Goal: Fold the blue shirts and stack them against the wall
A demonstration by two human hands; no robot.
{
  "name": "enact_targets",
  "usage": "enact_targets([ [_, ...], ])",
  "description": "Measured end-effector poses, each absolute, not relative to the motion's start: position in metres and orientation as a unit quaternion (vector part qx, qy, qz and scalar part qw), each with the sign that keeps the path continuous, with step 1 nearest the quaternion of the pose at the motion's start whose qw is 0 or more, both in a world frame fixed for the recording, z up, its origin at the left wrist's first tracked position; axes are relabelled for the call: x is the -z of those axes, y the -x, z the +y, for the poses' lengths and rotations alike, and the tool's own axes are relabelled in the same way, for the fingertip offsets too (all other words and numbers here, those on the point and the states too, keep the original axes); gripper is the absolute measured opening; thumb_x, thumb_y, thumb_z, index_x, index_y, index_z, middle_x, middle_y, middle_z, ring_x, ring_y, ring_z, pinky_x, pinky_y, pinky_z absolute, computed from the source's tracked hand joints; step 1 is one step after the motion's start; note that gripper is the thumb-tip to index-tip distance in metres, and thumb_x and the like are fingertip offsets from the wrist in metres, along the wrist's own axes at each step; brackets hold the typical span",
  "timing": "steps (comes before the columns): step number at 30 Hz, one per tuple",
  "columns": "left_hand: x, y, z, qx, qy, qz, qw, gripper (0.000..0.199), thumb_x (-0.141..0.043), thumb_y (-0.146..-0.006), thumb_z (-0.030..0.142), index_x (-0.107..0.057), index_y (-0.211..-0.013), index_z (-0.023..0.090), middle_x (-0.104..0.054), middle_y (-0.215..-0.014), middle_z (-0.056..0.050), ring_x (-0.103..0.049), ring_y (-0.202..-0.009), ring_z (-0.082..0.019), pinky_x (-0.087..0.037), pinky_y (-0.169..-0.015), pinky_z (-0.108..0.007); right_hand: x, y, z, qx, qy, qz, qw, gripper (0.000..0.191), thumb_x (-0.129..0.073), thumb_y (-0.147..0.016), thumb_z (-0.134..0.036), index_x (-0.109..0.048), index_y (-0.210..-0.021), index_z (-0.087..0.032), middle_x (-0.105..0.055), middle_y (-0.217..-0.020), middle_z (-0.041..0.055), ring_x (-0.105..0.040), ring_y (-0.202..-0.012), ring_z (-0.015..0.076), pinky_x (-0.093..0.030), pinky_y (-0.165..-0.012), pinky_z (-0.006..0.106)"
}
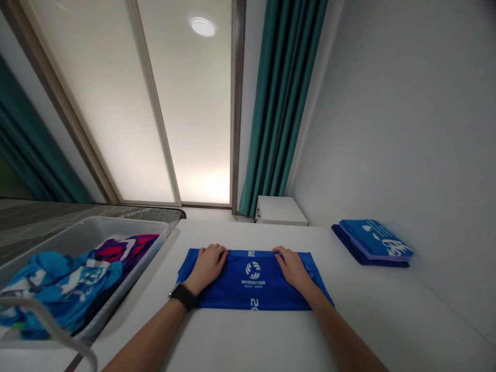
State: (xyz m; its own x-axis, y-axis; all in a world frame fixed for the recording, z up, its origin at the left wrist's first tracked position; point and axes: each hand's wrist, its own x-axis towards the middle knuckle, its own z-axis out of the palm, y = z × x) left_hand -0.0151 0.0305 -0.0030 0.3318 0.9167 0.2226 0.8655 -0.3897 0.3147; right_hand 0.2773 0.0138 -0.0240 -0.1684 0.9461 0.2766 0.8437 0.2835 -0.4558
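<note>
Blue, white-printed fabric folded into a wide, flat band (pixel 279 294) lies on the smooth white tabletop (pixel 240 336), directly under both hands. A sideways tug from either could skew the layers or wrinkle the thin cloth (it looks slippery). The fingers of the left hand (pixel 209 264) and right hand (pixel 293 268) sit close together, slightly bent, touching its far edge near opposite ends; whether they pinch it, I cannot tell

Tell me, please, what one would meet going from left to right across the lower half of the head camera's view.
Translucent plastic bin of crumpled clothes → bare left hand → round white logo on folded royal-blue fabric → bare right hand → stack of folded blue and purple fabric.
</note>
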Motion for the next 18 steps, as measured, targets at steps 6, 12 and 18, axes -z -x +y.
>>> enact_targets([
  [6, 0.005, 0.018, 0.035, -0.189, -0.814, 0.544, 0.082, 0.027, -0.036, -0.095, 0.019, -0.062, -0.096, 0.022, -0.067, -0.099, -0.005, -0.059, -0.097, -0.022, -0.036, -0.082, -0.036, 0.018, -0.287, 0.02, -0.134, 0.588, -0.756, 0.254, 0.02, -0.043, -0.093, -0.024, -0.06, -0.103, -0.023, -0.07, -0.103, 0.0044, -0.065, -0.096, 0.0191, -0.045, -0.087, 0.031],
  [12, 0.002, 0.018, 0.034, -0.182, -0.812, 0.55, 0.063, 0.024, -0.037, -0.096, 0.02, -0.061, -0.095, 0.022, -0.066, -0.099, -0.005, -0.06, -0.095, -0.023, -0.036, -0.081, -0.037, 0.007, -0.293, 0.023, -0.092, 0.596, -0.784, 0.147, 0.016, -0.046, -0.095, -0.027, -0.061, -0.092, -0.022, -0.071, -0.091, 0.005, -0.066, -0.087, 0.0192, -0.044, -0.074, 0.027],
  [18, 0.006, 0.021, 0.037, -0.179, -0.813, 0.55, 0.072, 0.024, -0.037, -0.096, 0.022, -0.061, -0.096, 0.021, -0.065, -0.099, -0.006, -0.059, -0.095, -0.022, -0.039, -0.082, -0.036, 0.0, -0.289, 0.022, -0.002, 0.678, -0.734, 0.043, 0.034, -0.038, -0.1, -0.04, -0.062, -0.086, -0.02, -0.072, -0.088, 0.0082, -0.067, -0.084, 0.0205, -0.04, -0.069, 0.026],
])
